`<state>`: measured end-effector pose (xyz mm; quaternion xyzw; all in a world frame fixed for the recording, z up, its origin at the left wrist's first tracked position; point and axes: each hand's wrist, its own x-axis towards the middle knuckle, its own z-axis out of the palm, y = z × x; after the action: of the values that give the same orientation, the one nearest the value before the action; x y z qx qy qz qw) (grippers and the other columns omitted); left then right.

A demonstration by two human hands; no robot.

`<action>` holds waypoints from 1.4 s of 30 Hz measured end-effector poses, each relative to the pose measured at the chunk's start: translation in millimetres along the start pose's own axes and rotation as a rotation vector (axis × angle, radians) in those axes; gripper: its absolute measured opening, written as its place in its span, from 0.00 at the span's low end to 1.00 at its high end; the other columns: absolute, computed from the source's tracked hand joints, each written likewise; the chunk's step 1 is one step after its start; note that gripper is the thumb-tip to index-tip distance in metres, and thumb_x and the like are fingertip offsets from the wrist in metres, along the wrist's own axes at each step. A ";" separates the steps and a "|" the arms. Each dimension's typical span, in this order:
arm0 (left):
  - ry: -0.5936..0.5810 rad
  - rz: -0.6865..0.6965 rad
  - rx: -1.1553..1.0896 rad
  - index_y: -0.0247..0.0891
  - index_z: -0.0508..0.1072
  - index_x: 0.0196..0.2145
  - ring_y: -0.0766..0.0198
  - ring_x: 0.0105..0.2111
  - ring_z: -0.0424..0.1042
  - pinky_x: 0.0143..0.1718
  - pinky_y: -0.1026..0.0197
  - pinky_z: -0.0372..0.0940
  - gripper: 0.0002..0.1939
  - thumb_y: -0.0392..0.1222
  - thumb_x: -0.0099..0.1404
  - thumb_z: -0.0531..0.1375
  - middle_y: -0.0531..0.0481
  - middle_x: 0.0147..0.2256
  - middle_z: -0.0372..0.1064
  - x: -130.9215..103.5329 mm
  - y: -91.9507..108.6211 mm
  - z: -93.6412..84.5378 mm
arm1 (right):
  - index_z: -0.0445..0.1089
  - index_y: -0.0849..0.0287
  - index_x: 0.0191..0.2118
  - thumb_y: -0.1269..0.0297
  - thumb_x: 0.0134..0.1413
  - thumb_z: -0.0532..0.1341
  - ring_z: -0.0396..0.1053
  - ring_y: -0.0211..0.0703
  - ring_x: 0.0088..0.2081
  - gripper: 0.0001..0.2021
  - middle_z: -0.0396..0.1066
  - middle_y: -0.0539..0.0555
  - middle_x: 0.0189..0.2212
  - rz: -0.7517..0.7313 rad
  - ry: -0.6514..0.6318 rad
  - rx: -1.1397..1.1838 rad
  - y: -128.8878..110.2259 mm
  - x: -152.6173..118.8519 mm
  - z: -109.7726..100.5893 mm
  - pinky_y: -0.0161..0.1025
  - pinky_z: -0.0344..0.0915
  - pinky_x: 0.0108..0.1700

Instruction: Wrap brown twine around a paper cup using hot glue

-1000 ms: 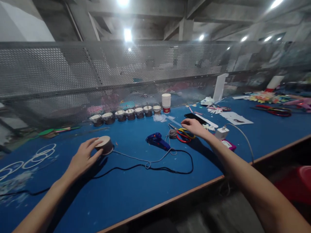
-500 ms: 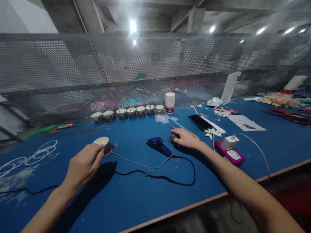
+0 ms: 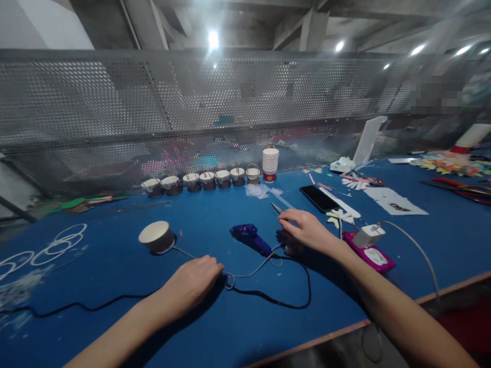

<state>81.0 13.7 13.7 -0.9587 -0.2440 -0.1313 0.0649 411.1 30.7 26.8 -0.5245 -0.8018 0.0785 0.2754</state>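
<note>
My left hand (image 3: 197,278) is low over the table, fingers closed where the thin grey cord (image 3: 247,276) passes under them; the fingertips are partly hidden. From there the cord runs left to a paper cup (image 3: 156,236) lying upside down, apart from the hand. A small loop of cord shows just right of my fingers. My right hand (image 3: 307,229) is closed on scissors, whose pointed metal blades (image 3: 275,207) stick out past the fingers; the handles are mostly covered. Between the hands lies a blue glue gun (image 3: 251,238) with a black cable (image 3: 276,300).
Several dark-wrapped cups (image 3: 207,181) line the back beside a stack of paper cups (image 3: 270,163). A phone (image 3: 318,198), a purple power strip (image 3: 370,253) with a white charger (image 3: 369,235) and paper scraps lie right. White rings (image 3: 59,245) lie left; perforated metal panelling (image 3: 245,102) stands behind.
My left hand has let go of the cup and moved right and nearer, onto the grey cord. My right hand has lifted the scissors slightly, moving a little right.
</note>
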 end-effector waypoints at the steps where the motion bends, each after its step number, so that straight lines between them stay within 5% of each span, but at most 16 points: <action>1: -0.010 0.033 -0.015 0.39 0.67 0.37 0.63 0.25 0.64 0.29 0.63 0.62 0.15 0.27 0.66 0.44 0.50 0.26 0.66 2.0 2.7 1.6 | 0.74 0.57 0.40 0.66 0.61 0.52 0.72 0.45 0.41 0.12 0.76 0.55 0.39 0.036 0.005 -0.031 1.3 2.5 -2.6 0.40 0.65 0.44; 5: -0.032 0.098 -0.079 0.39 0.67 0.40 0.61 0.29 0.64 0.30 0.62 0.63 0.17 0.24 0.62 0.44 0.47 0.31 0.68 11.5 10.3 7.9 | 0.72 0.58 0.46 0.72 0.59 0.52 0.71 0.46 0.47 0.15 0.75 0.56 0.45 0.211 0.022 -0.139 18.4 27.3 -21.3 0.39 0.64 0.48; 9: -0.052 0.053 -0.257 0.38 0.63 0.50 0.59 0.42 0.67 0.43 0.59 0.65 0.18 0.28 0.65 0.48 0.42 0.45 0.69 22.9 18.0 16.7 | 0.71 0.60 0.48 0.74 0.60 0.52 0.70 0.47 0.49 0.15 0.74 0.58 0.46 0.350 -0.029 -0.210 47.1 64.1 -32.2 0.39 0.65 0.50; 14: -0.177 0.045 -0.344 0.41 0.68 0.42 0.61 0.37 0.68 0.41 0.60 0.63 0.15 0.27 0.63 0.49 0.48 0.38 0.71 30.3 30.5 22.0 | 0.67 0.59 0.50 0.61 0.63 0.58 0.70 0.46 0.46 0.13 0.68 0.57 0.49 0.499 -0.191 -0.295 65.7 91.1 -6.5 0.47 0.69 0.47; 21: -0.035 0.109 -0.342 0.40 0.67 0.42 0.59 0.42 0.66 0.44 0.58 0.62 0.14 0.28 0.64 0.50 0.47 0.41 0.71 26.2 32.2 22.2 | 0.65 0.61 0.52 0.61 0.62 0.59 0.69 0.47 0.46 0.16 0.67 0.58 0.50 0.572 -0.185 -0.308 62.6 99.7 26.4 0.49 0.69 0.46; 26: 0.073 0.033 -0.428 0.39 0.67 0.44 0.61 0.40 0.67 0.42 0.59 0.65 0.13 0.28 0.65 0.50 0.46 0.41 0.70 22.1 23.6 25.4 | 0.69 0.62 0.47 0.62 0.61 0.60 0.70 0.46 0.44 0.12 0.70 0.58 0.46 0.606 -0.018 -0.186 63.8 98.2 17.4 0.47 0.69 0.45; 29: 0.060 -0.027 -0.485 0.39 0.67 0.44 0.63 0.39 0.68 0.43 0.59 0.67 0.12 0.29 0.67 0.49 0.46 0.40 0.70 19.7 21.6 26.7 | 0.70 0.64 0.39 0.65 0.59 0.58 0.73 0.45 0.37 0.08 0.74 0.59 0.35 0.593 0.172 0.004 62.7 98.1 5.0 0.41 0.69 0.40; 32: 0.035 -0.059 -0.508 0.39 0.67 0.44 0.63 0.39 0.69 0.44 0.58 0.67 0.12 0.30 0.67 0.49 0.46 0.40 0.70 18.2 23.4 27.9 | 0.66 0.62 0.42 0.62 0.60 0.53 0.73 0.40 0.32 0.10 0.76 0.57 0.33 0.527 0.377 0.256 55.5 95.6 -10.7 0.35 0.68 0.33; 37: -0.005 -0.086 -0.525 0.39 0.68 0.43 0.63 0.38 0.69 0.43 0.58 0.68 0.12 0.31 0.68 0.48 0.46 0.39 0.70 19.1 27.4 32.0 | 0.63 0.57 0.37 0.51 0.55 0.56 0.69 0.34 0.24 0.14 0.77 0.54 0.33 0.370 0.590 0.598 21.8 64.1 -30.2 0.30 0.64 0.23; 39: 0.006 -0.097 -0.543 0.39 0.68 0.43 0.62 0.39 0.69 0.42 0.59 0.68 0.12 0.31 0.68 0.48 0.46 0.39 0.70 21.9 27.6 34.2 | 0.61 0.56 0.35 0.51 0.49 0.64 0.65 0.33 0.19 0.17 0.77 0.51 0.29 0.240 0.638 0.936 1.9 42.5 -30.5 0.29 0.60 0.17; 42: 0.062 -0.120 -0.569 0.39 0.68 0.44 0.63 0.40 0.69 0.42 0.60 0.69 0.12 0.31 0.68 0.49 0.46 0.40 0.70 29.5 28.3 36.8 | 0.58 0.55 0.34 0.55 0.54 0.64 0.70 0.35 0.21 0.14 0.77 0.49 0.28 0.141 0.643 1.032 -26.8 11.0 -24.1 0.31 0.67 0.20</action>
<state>127.8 9.2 -14.9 -0.9177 -0.2516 -0.2275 -0.2070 399.1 24.8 62.0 -0.3728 -0.5002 0.3126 0.7163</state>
